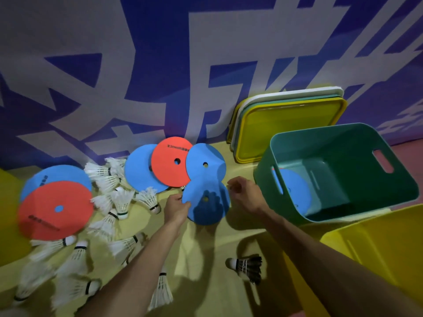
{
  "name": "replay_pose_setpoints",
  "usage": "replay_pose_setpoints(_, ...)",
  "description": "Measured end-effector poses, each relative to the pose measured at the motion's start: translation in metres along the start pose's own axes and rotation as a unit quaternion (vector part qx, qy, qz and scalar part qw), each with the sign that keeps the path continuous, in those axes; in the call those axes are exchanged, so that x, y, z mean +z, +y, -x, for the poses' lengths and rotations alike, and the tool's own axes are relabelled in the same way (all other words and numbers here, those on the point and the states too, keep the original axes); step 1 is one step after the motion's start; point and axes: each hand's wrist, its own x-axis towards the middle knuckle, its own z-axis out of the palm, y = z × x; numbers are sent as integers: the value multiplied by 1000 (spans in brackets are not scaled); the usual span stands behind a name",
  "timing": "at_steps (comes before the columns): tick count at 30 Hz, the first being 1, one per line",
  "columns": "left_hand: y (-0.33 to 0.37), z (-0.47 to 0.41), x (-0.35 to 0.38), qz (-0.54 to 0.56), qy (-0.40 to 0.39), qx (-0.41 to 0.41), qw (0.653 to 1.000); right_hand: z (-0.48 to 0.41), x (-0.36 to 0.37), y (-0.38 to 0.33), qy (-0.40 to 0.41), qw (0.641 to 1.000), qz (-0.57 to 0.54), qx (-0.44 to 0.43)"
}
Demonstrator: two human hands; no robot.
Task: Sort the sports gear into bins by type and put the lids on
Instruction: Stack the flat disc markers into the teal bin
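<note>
- Nearest, white shuttlecocks (114, 225) lie scattered over the yellow floor (206, 243), with one black shuttlecock (246, 267) apart between the two forearms; they look feather-light and crushable, best lifted by the cork end.
- The left hand (175, 210) pinches the edge of a blue disc (207, 202), fingers behind it showing through as a shadow. The disc seems thin, light and bendy, so an edge pinch should do.
- The right hand (243, 194) hangs just beside that disc, fingers loosely curled and holding nothing.
- To the right stand a yellow bin (377, 248) and, beyond it, a green bin (343, 175) with one blue disc already inside.
- Further off, more blue discs and a red disc (171, 161) overlap; another red disc (55, 210) lies at left. Both carry dark print, too blurred to read.
- Lids (286, 126) lean stacked against the blue-and-white wall (137, 65).
</note>
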Motion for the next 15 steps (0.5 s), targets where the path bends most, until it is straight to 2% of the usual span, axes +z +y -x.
replay_pose_setpoints(3,-4,-11,7,5,27,3,1000,-9,5,3,4,999,-13,30)
replay_pose_setpoints(12,0,-10,-26,-32,-7,95,995,-36,16,11,-23,992,-48,116)
replay_pose_setpoints(15,13,2,-47,-46,35,112,992,-46,24,2,-15,971,-147,186)
